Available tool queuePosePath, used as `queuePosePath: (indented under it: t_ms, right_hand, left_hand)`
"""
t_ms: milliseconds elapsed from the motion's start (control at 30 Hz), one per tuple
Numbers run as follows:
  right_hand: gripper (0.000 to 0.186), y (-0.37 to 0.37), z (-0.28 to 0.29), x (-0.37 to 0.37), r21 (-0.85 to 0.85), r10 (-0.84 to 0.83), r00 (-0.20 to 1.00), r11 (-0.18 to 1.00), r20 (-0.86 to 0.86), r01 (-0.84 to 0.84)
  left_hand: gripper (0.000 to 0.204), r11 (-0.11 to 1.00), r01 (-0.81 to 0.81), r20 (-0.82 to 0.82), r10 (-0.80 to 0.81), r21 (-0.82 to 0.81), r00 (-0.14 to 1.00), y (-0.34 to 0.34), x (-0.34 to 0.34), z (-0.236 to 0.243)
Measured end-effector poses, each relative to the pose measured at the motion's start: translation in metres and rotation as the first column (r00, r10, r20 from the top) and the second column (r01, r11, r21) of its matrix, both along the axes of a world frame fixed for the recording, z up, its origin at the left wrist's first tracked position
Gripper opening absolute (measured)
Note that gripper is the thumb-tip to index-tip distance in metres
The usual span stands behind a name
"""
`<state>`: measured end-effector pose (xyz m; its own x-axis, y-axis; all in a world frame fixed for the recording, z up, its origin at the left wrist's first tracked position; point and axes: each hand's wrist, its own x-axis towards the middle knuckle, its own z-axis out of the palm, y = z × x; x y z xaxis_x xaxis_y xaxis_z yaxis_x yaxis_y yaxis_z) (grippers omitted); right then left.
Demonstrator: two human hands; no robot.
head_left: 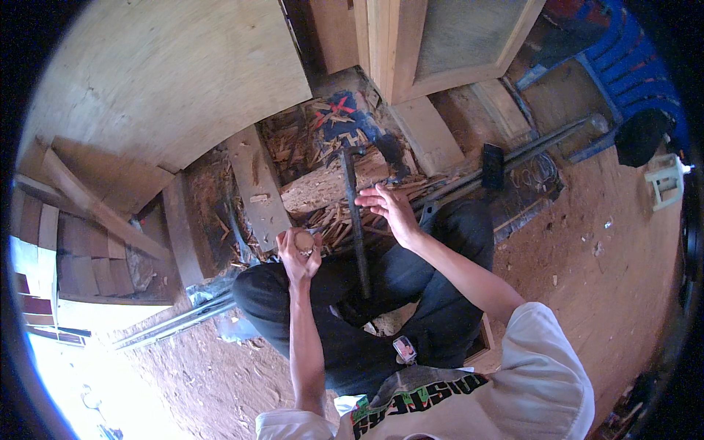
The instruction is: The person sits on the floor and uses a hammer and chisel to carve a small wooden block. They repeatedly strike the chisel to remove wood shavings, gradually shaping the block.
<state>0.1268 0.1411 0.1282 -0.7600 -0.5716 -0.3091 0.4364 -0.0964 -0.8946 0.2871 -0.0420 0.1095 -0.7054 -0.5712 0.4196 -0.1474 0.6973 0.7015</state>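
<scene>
My left hand [295, 258] is closed around a round, pale brown piece [304, 240] that looks like the end of a wooden block; its lower part is hidden by my fingers. Over by my right knee, my right hand [394, 214] has its fingers stretched out and holds nothing. Its fingertips come close to the long dark handle of a claw hammer [353, 213]; I cannot tell whether they touch it. The hammer lies with its head away from me and its handle reaching back between my legs. Beyond it is a chopped wooden beam [330, 187] covered with chips.
Wood splinters [334, 220] lie around the beam. A large plywood sheet [183, 66] leans at the far left, and a framed wooden panel [447, 44] stands at the back. A dark phone-like object [493, 165] rests near my right knee. A blue chair [631, 66] stands far right.
</scene>
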Motion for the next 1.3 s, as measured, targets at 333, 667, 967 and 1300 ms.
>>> queuePosePath:
  t_ms: [333, 667, 967, 1300]
  right_hand:
    - [0.033, 0.006, 0.012, 0.009, -0.081, -0.005, 0.969, 0.997, -0.248, -0.016]
    - [0.025, 0.001, 0.005, 0.015, -0.089, 0.024, 0.975, 0.995, -0.219, -0.044]
    - [0.049, -0.004, 0.012, 0.018, -0.128, -0.173, 0.932, 0.982, -0.319, 0.139]
    - [0.025, 0.001, 0.001, 0.013, -0.155, -0.23, 0.902, 0.97, -0.365, 0.185]
  left_hand:
    - [0.026, 1.0, -0.002, 0.008, 0.002, 0.004, 1.0, -0.001, 0.001, -0.003]
    - [0.028, 0.999, 0.035, 0.0, -0.035, 0.015, 0.999, -0.004, 0.002, -0.007]
    - [0.029, 1.0, 0.013, 0.009, -0.013, -0.019, 1.0, -0.004, 0.002, -0.004]
    - [0.027, 1.0, -0.003, -0.01, 0.003, -0.009, 1.0, -0.003, 0.001, 0.0]
